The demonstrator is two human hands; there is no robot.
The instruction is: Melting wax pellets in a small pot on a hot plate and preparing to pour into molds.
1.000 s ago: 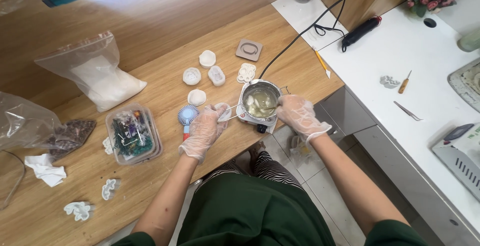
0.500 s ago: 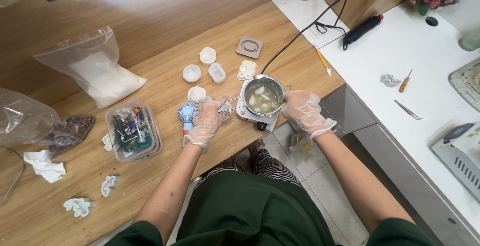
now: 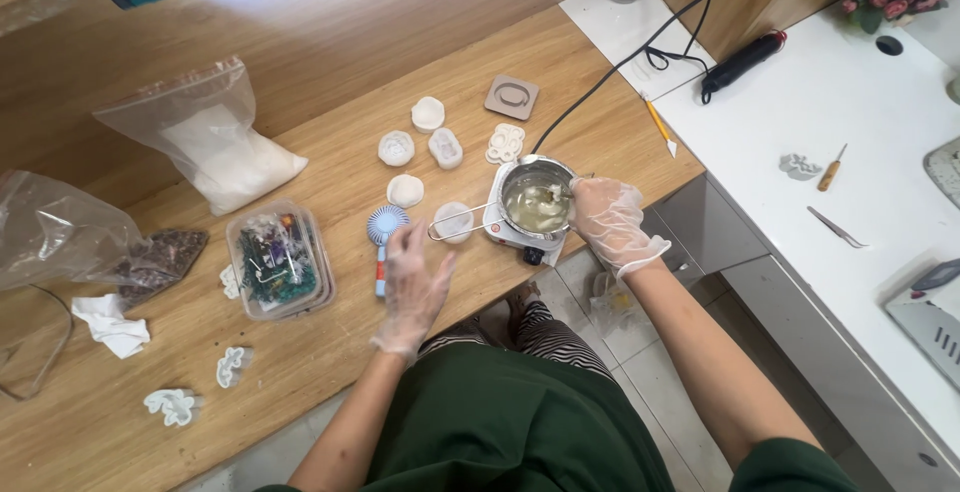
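On the wooden table [image 3: 330,352], near its right end, a small metal pot [image 3: 533,199] sat on a white electric hot plate [image 3: 520,239]; pot held pale, part-melted liquid with whitish lumps. Wire handle of pot pointed left, over a round translucent mould [image 3: 454,220]. Black cord ran from the hot plate toward the back.

Right hand [image 3: 607,224], in a clear disposable glove, rested at the pot's right rim, fingers curled loosely against it; whether they pinched anything could not be told. Left hand [image 3: 412,287], also gloved, was off the handle, held flat and open above the table edge, fingers spread, gripping nothing. Just beside it lay a small blue-and-white handheld fan [image 3: 382,230].

Further left: clear plastic box [image 3: 279,261] of mixed coloured bits. Behind it, a plastic bag of white powder [image 3: 215,142]. Several white moulds lay grouped behind the pot.
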